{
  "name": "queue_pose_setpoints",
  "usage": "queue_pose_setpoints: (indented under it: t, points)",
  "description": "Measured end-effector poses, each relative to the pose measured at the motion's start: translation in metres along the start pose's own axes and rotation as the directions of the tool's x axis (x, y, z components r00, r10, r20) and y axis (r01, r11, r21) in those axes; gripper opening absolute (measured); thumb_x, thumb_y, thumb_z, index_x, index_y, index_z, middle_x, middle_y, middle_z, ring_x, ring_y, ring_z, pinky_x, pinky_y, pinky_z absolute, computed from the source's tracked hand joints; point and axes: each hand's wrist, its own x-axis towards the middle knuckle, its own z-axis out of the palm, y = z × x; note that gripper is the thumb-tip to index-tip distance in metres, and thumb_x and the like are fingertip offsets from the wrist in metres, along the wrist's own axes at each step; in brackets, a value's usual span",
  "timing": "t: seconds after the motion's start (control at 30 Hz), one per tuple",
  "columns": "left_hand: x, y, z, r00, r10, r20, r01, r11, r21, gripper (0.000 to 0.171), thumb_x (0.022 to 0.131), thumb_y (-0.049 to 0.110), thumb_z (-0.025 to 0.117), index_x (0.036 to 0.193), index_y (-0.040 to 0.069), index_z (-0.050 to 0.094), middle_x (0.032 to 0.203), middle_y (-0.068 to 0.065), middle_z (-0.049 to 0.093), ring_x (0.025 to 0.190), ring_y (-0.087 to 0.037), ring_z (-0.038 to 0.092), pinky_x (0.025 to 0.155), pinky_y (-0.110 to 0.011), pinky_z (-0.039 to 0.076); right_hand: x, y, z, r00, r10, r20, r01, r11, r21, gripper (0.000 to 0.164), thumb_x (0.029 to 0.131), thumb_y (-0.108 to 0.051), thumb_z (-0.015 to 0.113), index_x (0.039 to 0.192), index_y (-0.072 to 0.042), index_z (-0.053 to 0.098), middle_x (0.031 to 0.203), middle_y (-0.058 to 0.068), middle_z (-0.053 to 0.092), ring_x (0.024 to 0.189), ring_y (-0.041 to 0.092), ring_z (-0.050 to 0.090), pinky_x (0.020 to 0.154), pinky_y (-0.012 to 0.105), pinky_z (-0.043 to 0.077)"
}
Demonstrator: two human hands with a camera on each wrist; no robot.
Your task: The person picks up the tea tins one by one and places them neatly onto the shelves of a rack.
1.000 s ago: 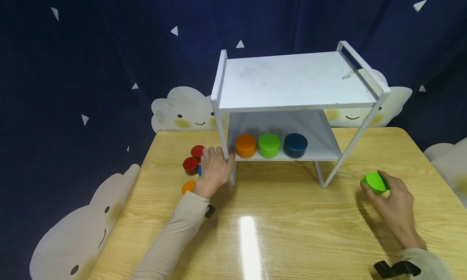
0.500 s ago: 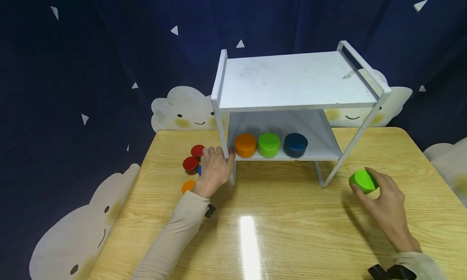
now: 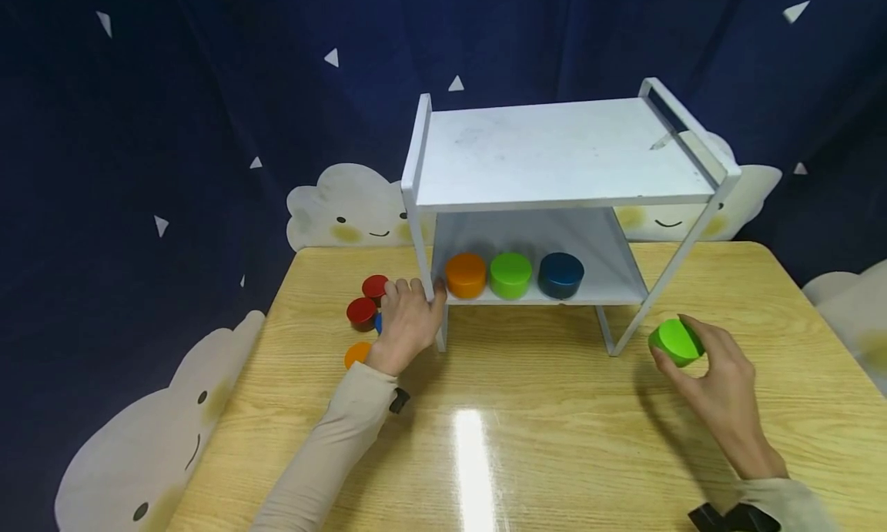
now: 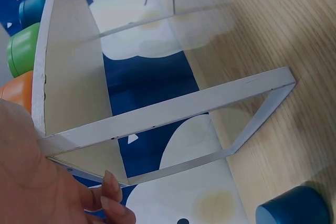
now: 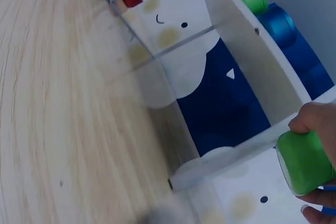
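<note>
In the head view, my left hand (image 3: pixel 409 324) grips the left front post of a white two-tier shelf (image 3: pixel 554 155), thumb on the inner side. The left wrist view shows its fingers (image 4: pixel 114 205) passing round that post. My right hand (image 3: pixel 724 386) holds a green cylinder block (image 3: pixel 674 342) between thumb and fingers, above the table just right of the shelf's right leg. On the lower tier stand an orange cylinder block (image 3: pixel 466 276), a second green cylinder block (image 3: pixel 510 276) and a dark blue cylinder block (image 3: pixel 561 276), side by side.
Left of the shelf, red cylinder blocks (image 3: pixel 361 314), an orange one (image 3: pixel 356 354) and a partly hidden blue one (image 3: pixel 378 323) lie on the wooden table (image 3: pixel 554 439). A dark curtain (image 3: pixel 208 93) with cloud cutouts (image 3: pixel 346 209) surrounds the table.
My right hand has moved left with the green cylinder block, closer to the shelf's right leg. The left hand keeps its place on the post.
</note>
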Motion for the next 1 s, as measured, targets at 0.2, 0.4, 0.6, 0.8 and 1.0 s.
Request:
queue_pose_setpoints:
  t: [0.2,0.4,0.6,0.8,1.0]
  points:
    - [0.001,0.000,0.000,1.000,0.005,0.003,-0.005,1.000,-0.002,0.052,0.101,0.044,0.025,0.073,0.004,0.045,0.077,-0.016,0.040,0.077,-0.034,0.037,0.067,-0.039,0.034,0.007,-0.012,0.002,1.000,-0.029,-0.009,0.029,0.999,0.015,0.060,0.069,-0.007,0.080,0.124,0.004,0.059,0.112,0.027,0.061,0.094,0.038,0.056,0.084,0.000,0.026]
    - [0.002,0.001,0.000,1.000,0.020,-0.003,-0.020,1.000,0.005,0.052,0.101,0.043,0.025,0.073,0.003,0.045,0.076,-0.016,0.041,0.076,-0.034,0.038,0.065,-0.039,0.035,0.014,-0.025,0.003,0.998,-0.063,-0.011,0.064,0.997,0.041,0.059,0.068,-0.006,0.080,0.123,0.004,0.061,0.111,0.026,0.062,0.094,0.037,0.056,0.085,0.002,0.028]
    - [0.002,0.002,-0.002,0.999,0.033,0.007,-0.033,0.999,0.007,0.052,0.102,0.041,0.026,0.072,0.002,0.044,0.075,-0.016,0.040,0.075,-0.034,0.038,0.065,-0.038,0.034,0.019,-0.037,0.006,0.996,-0.089,-0.018,0.090,0.995,0.053,0.061,0.067,-0.006,0.080,0.124,0.002,0.061,0.111,0.023,0.062,0.090,0.016,0.052,0.076,0.006,0.033]
    - [0.002,0.001,-0.003,1.000,0.022,0.021,-0.022,1.000,0.004,0.053,0.102,0.042,0.025,0.073,0.002,0.044,0.075,-0.016,0.040,0.074,-0.034,0.038,0.065,-0.038,0.033,0.030,-0.049,0.012,0.988,-0.150,-0.042,0.153,0.986,0.071,0.063,0.064,-0.005,0.082,0.123,0.003,0.061,0.111,0.022,0.063,0.081,0.004,0.045,0.061,0.011,0.035]
    - [0.000,-0.001,-0.001,1.000,0.016,0.024,-0.016,1.000,0.007,0.053,0.102,0.042,0.025,0.074,0.001,0.044,0.076,-0.016,0.040,0.076,-0.034,0.038,0.065,-0.038,0.033,0.037,-0.062,0.018,0.984,-0.175,-0.038,0.178,0.980,0.089,0.063,0.065,-0.003,0.081,0.123,0.004,0.060,0.112,0.022,0.062,0.074,0.008,0.046,0.059,0.008,0.036]
